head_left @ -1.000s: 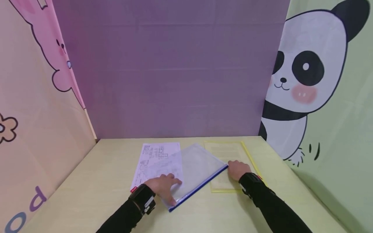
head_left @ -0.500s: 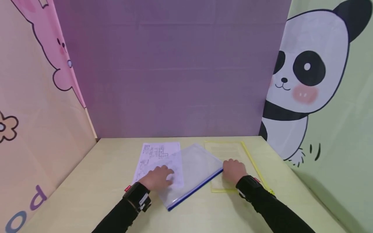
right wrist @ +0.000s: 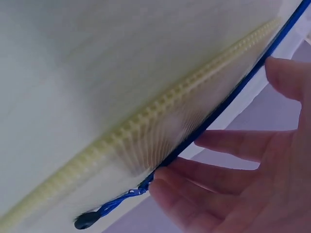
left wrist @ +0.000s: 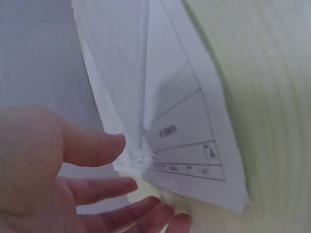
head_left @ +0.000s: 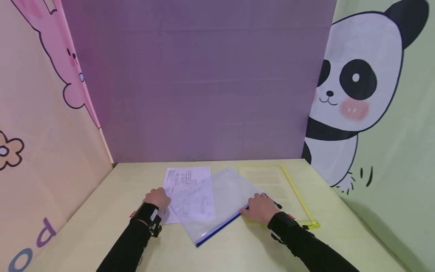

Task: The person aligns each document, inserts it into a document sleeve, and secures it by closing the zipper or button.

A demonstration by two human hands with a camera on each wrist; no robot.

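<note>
The clear, blue-zipped plastic folder lies on the pale wooden table, overlapping 1 white printed sheet and 1 yellow-edged clear folder. It looks light, floppy and probably slippery; its stiffer blue edge offers the best hold. That long edge slants from near left to far right. The right hand touches it, fingers spread, unclenched. The left hand, thumb and fingers apart, is at the sheet's left edge; contact is hard to tell.

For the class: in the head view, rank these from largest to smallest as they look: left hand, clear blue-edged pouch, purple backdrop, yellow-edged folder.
1. Purple backdrop
2. Clear blue-edged pouch and yellow-edged folder: too alike to rank, as the folder is partly covered
3. Left hand
</note>
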